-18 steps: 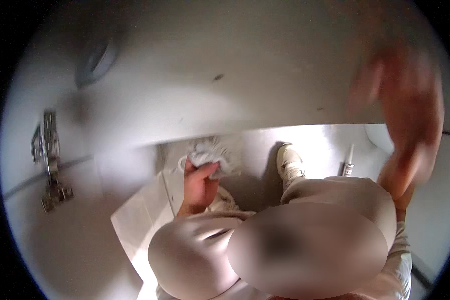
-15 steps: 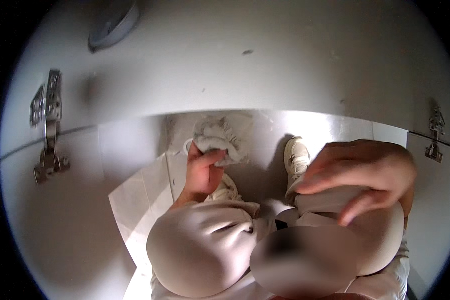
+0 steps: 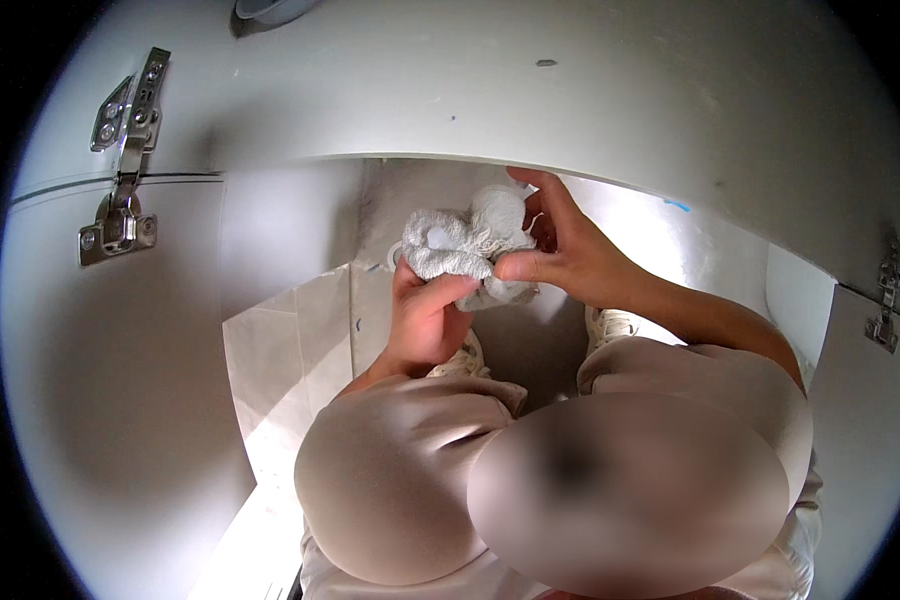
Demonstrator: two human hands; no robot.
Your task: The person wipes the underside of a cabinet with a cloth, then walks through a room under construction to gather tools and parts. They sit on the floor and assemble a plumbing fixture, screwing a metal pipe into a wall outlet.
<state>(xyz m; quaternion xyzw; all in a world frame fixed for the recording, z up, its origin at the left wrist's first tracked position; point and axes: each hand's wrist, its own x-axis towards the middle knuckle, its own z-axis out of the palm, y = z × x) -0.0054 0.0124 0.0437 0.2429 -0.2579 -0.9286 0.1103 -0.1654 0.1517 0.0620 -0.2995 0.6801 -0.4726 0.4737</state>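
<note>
- Left hand (image 3: 428, 325): grip closed on white cloth (image 3: 438, 240), thumb pressed over its near edge.
- Right hand (image 3: 575, 255): thumb touching the cloth's right side, index extended; other fingers partly hidden, can't tell if that grip has closed on it.
- Cloth: bunched, between both hands.
- Pale board (image 3: 650, 110): beyond the cloth.
- Left hinge (image 3: 122, 215), right hinge (image 3: 884, 300): either side, well apart from the cloth.
- Shoes (image 3: 613, 324): nearer the wearer than the cloth.

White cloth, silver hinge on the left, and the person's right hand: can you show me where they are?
White cloth (image 3: 454, 263): head view, on its bunched fabric.
Silver hinge (image 3: 131, 155): head view, on its metal arm.
Right hand (image 3: 577, 257): head view, on the back of the hand.
</note>
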